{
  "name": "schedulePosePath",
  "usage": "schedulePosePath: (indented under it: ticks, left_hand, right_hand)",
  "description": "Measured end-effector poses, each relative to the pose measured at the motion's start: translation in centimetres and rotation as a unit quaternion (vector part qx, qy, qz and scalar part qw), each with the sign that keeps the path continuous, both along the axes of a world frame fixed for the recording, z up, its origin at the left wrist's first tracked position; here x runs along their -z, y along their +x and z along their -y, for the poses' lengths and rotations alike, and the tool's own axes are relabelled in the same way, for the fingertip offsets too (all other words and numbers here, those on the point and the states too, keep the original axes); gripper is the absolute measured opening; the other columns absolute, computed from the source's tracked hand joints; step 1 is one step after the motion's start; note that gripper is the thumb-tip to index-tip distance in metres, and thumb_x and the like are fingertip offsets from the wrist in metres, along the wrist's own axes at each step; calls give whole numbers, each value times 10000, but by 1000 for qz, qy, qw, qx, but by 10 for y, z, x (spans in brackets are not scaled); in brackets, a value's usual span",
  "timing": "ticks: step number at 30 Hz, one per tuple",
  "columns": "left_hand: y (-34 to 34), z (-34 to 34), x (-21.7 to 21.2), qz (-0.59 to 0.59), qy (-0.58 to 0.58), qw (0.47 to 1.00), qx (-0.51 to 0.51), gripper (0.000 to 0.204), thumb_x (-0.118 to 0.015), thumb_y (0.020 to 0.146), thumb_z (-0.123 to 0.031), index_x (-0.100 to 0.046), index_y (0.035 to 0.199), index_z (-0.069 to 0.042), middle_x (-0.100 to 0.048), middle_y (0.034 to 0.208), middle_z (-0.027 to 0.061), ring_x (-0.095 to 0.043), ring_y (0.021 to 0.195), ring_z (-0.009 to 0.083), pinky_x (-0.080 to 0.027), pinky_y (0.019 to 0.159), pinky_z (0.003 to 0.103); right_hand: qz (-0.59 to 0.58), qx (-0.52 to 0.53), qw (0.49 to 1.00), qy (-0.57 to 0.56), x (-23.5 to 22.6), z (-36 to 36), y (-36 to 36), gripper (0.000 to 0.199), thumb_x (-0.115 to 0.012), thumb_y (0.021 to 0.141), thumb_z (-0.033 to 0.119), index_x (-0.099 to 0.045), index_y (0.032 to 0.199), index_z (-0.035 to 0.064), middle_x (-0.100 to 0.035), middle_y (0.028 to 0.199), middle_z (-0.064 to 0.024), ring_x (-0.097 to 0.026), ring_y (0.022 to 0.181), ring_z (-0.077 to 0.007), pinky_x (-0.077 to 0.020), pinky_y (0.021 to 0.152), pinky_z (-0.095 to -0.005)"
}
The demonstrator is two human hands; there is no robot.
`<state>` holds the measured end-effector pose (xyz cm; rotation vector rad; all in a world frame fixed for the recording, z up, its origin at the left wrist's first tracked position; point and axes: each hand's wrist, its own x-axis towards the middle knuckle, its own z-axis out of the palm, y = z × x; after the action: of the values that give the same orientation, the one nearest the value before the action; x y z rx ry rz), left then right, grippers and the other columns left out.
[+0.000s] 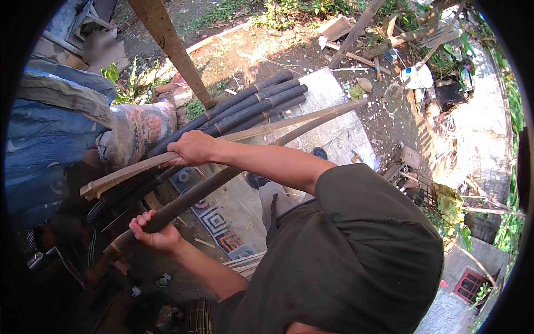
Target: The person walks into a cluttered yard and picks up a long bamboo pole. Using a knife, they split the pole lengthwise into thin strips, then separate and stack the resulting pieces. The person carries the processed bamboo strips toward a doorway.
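My left hand (156,231) is closed around a dark bamboo pole (192,203) that slants from the lower left up to the right. My right hand (191,149) grips a pale split length of bamboo (129,171), above and apart from the pole. The two lengths draw together at their upper right ends; whether they are joined there I cannot tell. My right forearm crosses over both and hides part of them. Beyond my right hand lie several dark bamboo poles (266,101), side by side.
A worn pale sheet (334,131) covers the ground, with a patterned panel (217,222) near my left forearm. A wooden post (172,47) rises behind the poles. A stuffed sack (142,131) and blue cloth (53,139) stand left. A white bucket (416,77) sits far right.
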<state>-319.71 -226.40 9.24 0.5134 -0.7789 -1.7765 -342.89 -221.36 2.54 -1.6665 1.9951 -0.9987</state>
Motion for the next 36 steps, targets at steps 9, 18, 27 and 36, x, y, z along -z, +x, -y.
schedulePosePath:
  ticks: [9, 18, 27, 36]
  left_hand:
    - [53, -42, 16, -30, 30, 999, -4, 231, -582, 998, -314, -597, 866, -125, -540, 746, -38, -550, 717, 120, -547, 782, 327]
    - [87, -64, 27, 1, 52, 995, -90, 256, -623, 968, -321, -568, 814, -125, -500, 683, -37, -487, 611, 87, -519, 633, 287]
    - [141, -30, 97, 25, 88, 992, -82, 268, -645, 931, -350, -525, 803, -148, -426, 615, -67, -424, 535, 65, -436, 554, 228]
    - [117, 12, 96, 274, 203, 908, -241, 309, -652, 943, -356, -541, 838, -88, -530, 760, -5, -534, 693, 119, -475, 666, 263]
  right_hand:
    - [-34, -40, 996, 68, 25, 27, -11, 229, -661, 845, 350, -661, 885, 124, -684, 773, -159, -674, 772, -390, -535, 699, -503]
    - [-104, 41, 990, -84, 44, 107, -122, 233, -679, 822, 356, -696, 899, 138, -688, 843, -144, -683, 874, -356, -538, 818, -438]
    - [-137, 147, 978, 48, -30, 132, -260, 278, -622, 847, 344, -714, 1051, 178, -717, 930, -149, -684, 902, -348, -539, 801, -456]
    - [-196, 132, 965, 116, 14, 50, -213, 174, -534, 920, 250, -633, 1055, 201, -706, 920, -122, -693, 887, -329, -550, 722, -485]
